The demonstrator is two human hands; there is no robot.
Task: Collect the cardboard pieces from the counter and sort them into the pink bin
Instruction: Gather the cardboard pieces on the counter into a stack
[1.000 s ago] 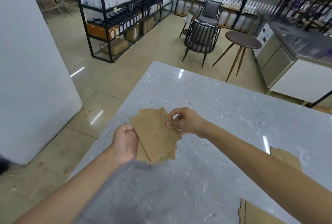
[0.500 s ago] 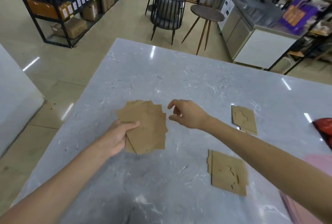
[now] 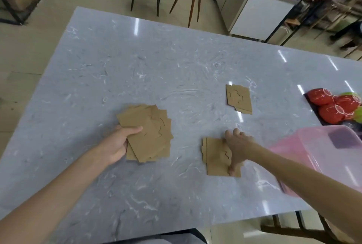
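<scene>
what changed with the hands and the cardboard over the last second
The right hand let go of the fanned cardboard stack and reached right, now resting on the near cardboard pile beside the pink bin. The left hand still holds the stack; the far cardboard pile stays untouched.
</scene>
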